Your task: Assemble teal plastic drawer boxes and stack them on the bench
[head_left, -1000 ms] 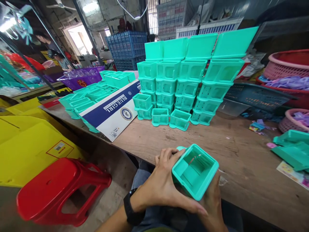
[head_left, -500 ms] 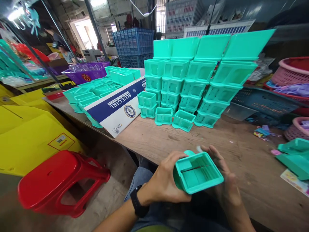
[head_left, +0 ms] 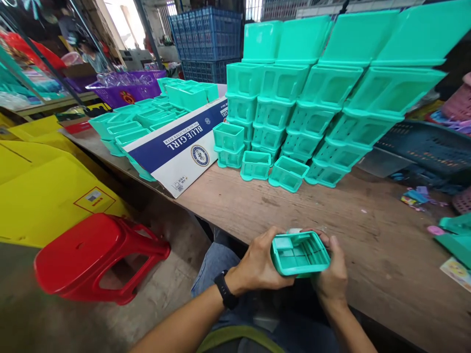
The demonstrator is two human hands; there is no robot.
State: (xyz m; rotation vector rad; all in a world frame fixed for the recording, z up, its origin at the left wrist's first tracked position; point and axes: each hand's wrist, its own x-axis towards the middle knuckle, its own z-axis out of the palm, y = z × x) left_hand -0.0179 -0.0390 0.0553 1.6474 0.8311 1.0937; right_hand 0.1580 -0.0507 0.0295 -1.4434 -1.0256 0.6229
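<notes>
A long wooden workbench [head_left: 368,235] in a crowded workshop runs from lower right to upper left, loaded with teal plastic parts. At its near edge, over the person's lap, both hands clasp one small teal box [head_left: 300,252], open side up. The left hand [head_left: 259,264] wraps the box's left end, thumb along the near wall; the right hand [head_left: 333,274] cups the right end, fingers curled over the far rim. Something small and pale sits at the fingertips behind the box, but I cannot tell what it is.

Judging by the table, much is done: a tall wall of stacked boxes [head_left: 312,108] with flat lids on top stands at the back, and three loose boxes [head_left: 287,172] wait in front of it. More trays [head_left: 125,135] crowd the far left, partly under a blue-and-white carton [head_left: 176,147].

The bare wood between hands and stack is open. A red stool [head_left: 95,257] and yellow bins [head_left: 44,191] sit left on the floor; scraps [head_left: 417,197] litter the right.
</notes>
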